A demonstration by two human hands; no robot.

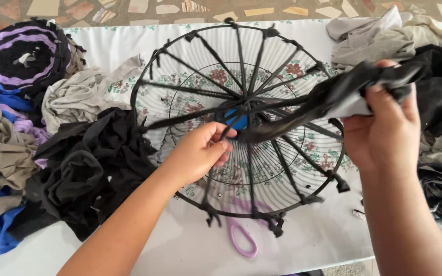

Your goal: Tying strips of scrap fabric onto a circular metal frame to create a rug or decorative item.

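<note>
1. A white table with a floral-printed cloth is carrying everything, with fabric heaps lying along both sides: a black pile and a grey one to the left, and grey and black cloth to the right.
2. A round wire fan guard is lying flat in the middle, its rim knotted with black strips running like spokes to the blue hub.
3. A long black fabric strip is stretching from the hub up and to the right, so its long axis is running on a diagonal between the two hands, taut rather than sagging.
4. The right hand is gripping the strip's far, bunched end, fingers curled closed around it, well out past the guard's right rim.
5. The left hand is sitting just below and left of the hub, much the nearer hand to the centre; its fingertips are pinched together on the strip's inner end where it is meeting the wires.
6. Purple-handled scissors are lying under the guard's near rim, apart from both hands.
</note>
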